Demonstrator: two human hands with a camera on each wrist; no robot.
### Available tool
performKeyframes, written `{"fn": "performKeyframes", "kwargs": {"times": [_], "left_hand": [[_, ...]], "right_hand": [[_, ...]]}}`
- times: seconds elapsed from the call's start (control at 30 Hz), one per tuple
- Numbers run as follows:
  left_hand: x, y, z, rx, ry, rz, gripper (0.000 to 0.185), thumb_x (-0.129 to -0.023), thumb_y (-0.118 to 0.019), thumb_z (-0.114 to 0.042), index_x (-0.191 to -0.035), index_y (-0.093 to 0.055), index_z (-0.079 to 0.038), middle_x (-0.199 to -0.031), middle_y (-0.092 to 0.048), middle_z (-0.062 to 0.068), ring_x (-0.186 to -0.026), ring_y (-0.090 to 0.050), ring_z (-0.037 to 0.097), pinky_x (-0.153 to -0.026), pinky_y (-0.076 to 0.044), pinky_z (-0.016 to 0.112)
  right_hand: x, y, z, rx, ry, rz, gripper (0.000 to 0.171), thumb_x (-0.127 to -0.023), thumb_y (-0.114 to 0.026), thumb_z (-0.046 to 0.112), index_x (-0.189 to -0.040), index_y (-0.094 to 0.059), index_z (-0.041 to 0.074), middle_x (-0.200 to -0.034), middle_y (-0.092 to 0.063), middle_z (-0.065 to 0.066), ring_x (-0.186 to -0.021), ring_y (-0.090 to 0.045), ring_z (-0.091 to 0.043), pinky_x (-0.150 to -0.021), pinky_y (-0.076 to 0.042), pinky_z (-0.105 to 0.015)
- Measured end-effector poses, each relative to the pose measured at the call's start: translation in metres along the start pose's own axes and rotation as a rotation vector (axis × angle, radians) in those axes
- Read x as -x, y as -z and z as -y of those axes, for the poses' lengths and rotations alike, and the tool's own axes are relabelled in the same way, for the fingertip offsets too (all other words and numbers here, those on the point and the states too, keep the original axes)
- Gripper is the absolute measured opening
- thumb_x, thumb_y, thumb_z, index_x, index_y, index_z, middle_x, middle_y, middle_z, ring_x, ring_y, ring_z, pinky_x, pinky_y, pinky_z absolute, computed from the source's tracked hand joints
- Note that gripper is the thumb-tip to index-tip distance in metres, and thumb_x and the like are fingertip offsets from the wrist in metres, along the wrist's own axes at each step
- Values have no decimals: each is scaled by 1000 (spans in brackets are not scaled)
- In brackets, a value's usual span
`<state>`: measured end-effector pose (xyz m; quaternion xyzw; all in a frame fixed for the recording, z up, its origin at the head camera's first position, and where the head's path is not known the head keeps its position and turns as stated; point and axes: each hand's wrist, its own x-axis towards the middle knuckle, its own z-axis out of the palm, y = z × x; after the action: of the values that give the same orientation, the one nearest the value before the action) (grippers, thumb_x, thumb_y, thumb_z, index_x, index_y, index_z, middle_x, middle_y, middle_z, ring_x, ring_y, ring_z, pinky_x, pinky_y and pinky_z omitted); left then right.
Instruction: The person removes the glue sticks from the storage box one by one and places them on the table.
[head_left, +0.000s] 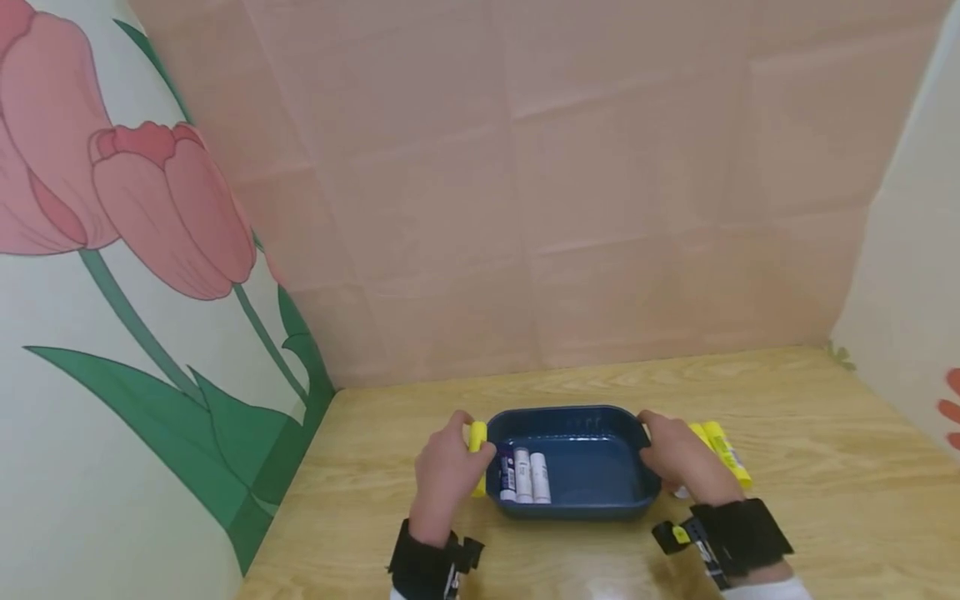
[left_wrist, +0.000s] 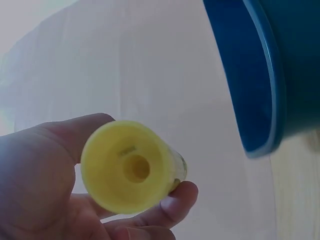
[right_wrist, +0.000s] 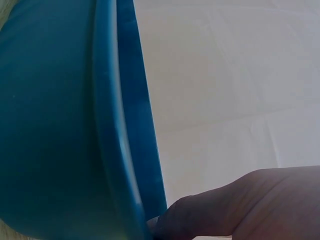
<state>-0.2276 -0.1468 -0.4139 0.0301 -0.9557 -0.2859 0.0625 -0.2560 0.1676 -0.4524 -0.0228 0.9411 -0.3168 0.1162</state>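
My left hand point(head_left: 447, 462) grips a yellow glue stick point(head_left: 478, 433) upright beside the left end of a dark blue dish point(head_left: 577, 510). In the left wrist view the hollow round end of this glue stick point(left_wrist: 125, 167) faces the camera, with thumb and fingers around it. At the dish's right end, my right hand point(head_left: 682, 454) holds the rim, its thumb over the edge; the right wrist view shows the thumb at the rim point(right_wrist: 117, 110), the other fingers mostly hidden. Inside the dish, at its left, lie a purple-and-white glue stick point(head_left: 507, 477) and two white ones point(head_left: 531, 477).
Just right of my right hand, two yellow glue sticks point(head_left: 726, 454) lie on the wood-grain table point(head_left: 810, 483), partly behind the hand. A small white end shows under that wrist. A pinkish sheet point(head_left: 600, 208) stands behind, and a tulip-printed panel point(head_left: 172, 333) borders the left.
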Motion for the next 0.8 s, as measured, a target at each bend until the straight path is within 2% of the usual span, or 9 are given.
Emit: {"fn": "performKeyframes", "kwargs": {"times": [0.13, 0.33, 0.8], "left_hand": [[-6, 1, 7, -3, 12, 1, 45, -87, -71, -31, -125, -58, -11, -74, -58, 3, -58, -53, 19, -53, -40, 32], [-14, -6, 16, -20, 33, 45, 45, -89, -70, -32, -126, -56, -11, -75, -58, 4, -58, -53, 19, -54, -39, 32], [-29, -39, 44, -13, 129, 84, 42, -90, -73, -28, -123, -57, -8, -90, -63, 12, -71, -55, 24, -65, -43, 37]], "right_hand": [[4, 2, -1, -11, -1, -6, 57, -92, -55, -2, -144, -32, -11, -116, -53, -39, -52, -62, -23, -48, -52, -33], [8, 7, -2, -22, -15, -7, 58, -92, -54, -2, -144, -31, -12, -115, -52, -39, -51, -60, -23, -48, -52, -33], [6, 3, -3, -9, -5, -9, 55, -92, -54, -2, -142, -34, -11, -109, -55, -36, -47, -58, -23, -45, -51, -33]]}}
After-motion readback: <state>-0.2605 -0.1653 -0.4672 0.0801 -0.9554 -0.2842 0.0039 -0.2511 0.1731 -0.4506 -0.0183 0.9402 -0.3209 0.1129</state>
